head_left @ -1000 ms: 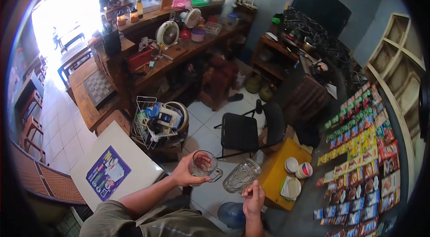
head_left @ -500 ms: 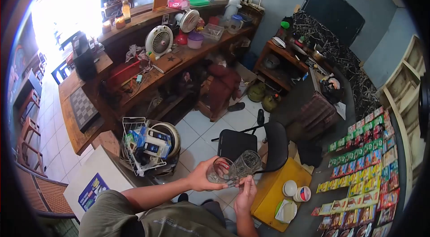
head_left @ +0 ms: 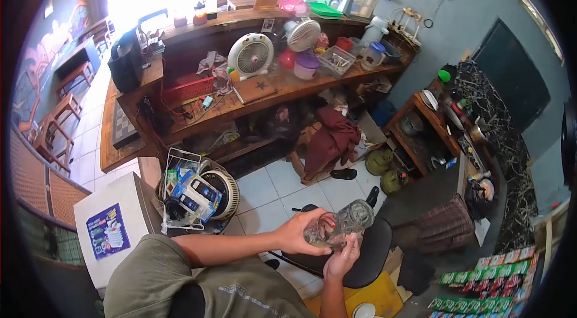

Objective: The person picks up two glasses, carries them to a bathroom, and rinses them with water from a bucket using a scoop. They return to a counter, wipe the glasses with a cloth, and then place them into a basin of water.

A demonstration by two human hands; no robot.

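My left hand [head_left: 299, 232] is wrapped round a clear glass mug [head_left: 323, 232], with something small and red showing in or through it. A second clear glass [head_left: 356, 216] with a patterned surface is tilted right beside the first, touching or overlapping it. My right hand [head_left: 342, 259] grips this second glass low down with pinched fingers, seemingly at a handle. Exactly where the two glasses meet is hidden. Below them is a black folding chair [head_left: 371, 252].
A wooden counter [head_left: 198, 122] carries a white fan [head_left: 251, 55], a second fan and plastic containers. On the left, a wire rack with boxes [head_left: 198, 196] stands beside a white cabinet [head_left: 96, 216]. Yellow surface [head_left: 384, 297], bowl [head_left: 364, 311] and hanging sachets [head_left: 481, 285] are at lower right.
The view has swung, showing more of the counter and less of the sachets and yellow surface. Both hands still hold the glasses, which now sit a little further right in view.
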